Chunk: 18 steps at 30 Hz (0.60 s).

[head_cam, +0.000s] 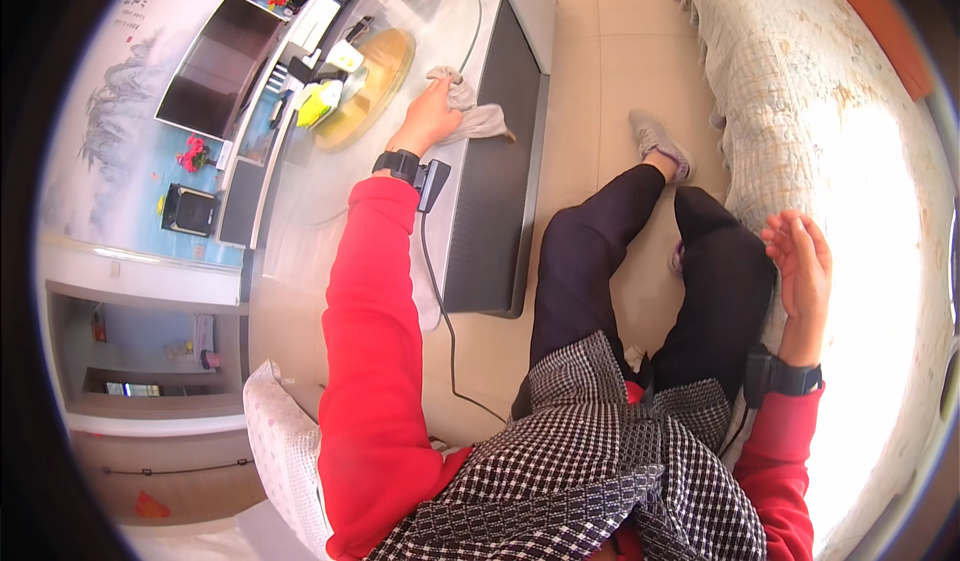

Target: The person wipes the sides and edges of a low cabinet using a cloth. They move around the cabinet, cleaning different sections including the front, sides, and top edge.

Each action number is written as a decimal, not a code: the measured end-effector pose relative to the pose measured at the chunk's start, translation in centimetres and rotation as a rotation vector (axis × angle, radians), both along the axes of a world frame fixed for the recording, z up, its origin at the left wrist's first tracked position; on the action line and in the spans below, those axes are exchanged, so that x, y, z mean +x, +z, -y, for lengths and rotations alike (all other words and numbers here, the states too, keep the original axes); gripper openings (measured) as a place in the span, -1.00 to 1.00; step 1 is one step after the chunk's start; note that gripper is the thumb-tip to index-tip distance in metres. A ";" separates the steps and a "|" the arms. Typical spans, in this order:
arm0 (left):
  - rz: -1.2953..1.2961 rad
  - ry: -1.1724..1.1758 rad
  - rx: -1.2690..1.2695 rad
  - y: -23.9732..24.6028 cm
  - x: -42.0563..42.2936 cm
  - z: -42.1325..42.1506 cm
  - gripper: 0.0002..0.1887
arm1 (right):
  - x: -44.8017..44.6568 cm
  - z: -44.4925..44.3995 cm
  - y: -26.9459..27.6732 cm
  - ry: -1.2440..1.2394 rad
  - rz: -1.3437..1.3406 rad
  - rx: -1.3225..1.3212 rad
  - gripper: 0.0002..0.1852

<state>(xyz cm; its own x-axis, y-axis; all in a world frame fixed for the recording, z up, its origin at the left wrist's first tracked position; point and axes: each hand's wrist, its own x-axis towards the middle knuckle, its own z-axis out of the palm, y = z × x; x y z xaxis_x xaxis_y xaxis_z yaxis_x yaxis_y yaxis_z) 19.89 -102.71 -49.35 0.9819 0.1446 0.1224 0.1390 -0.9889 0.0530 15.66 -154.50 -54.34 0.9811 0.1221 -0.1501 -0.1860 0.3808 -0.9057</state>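
Observation:
My left hand (431,116) grips a crumpled grey cloth (480,122) at the near edge of the coffee table (352,186). Part of the cloth hangs over the table's dark side panel. A black strap with a small device (433,186) sits on that wrist, and a cable runs down from it. Over on the right, my right hand (802,261) is raised beside my knee, above the sofa cover (765,110). Its fingers are loosely curled and somewhat apart, with nothing in them.
A round amber board (394,58) on the table carries a yellow-green packet (319,103) and a white container (345,56). Beyond stand a TV (221,65) and a black speaker (190,210). My legs (585,253) stretch over the tiled floor (600,58) between table and sofa.

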 end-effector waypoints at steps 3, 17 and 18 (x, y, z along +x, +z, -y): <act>0.036 0.011 0.033 -0.6 -3.3 0.0 -0.39 | 0.0 -0.2 0.1 0.020 -0.001 -0.025 -0.75; -0.053 0.055 -0.178 -0.2 -25.5 6.9 -0.36 | 0.0 -0.6 0.4 0.138 0.137 0.074 -0.76; -0.052 0.044 -0.187 -0.1 -27.2 7.5 -0.36 | -0.1 -0.7 0.5 0.146 0.142 0.079 -0.76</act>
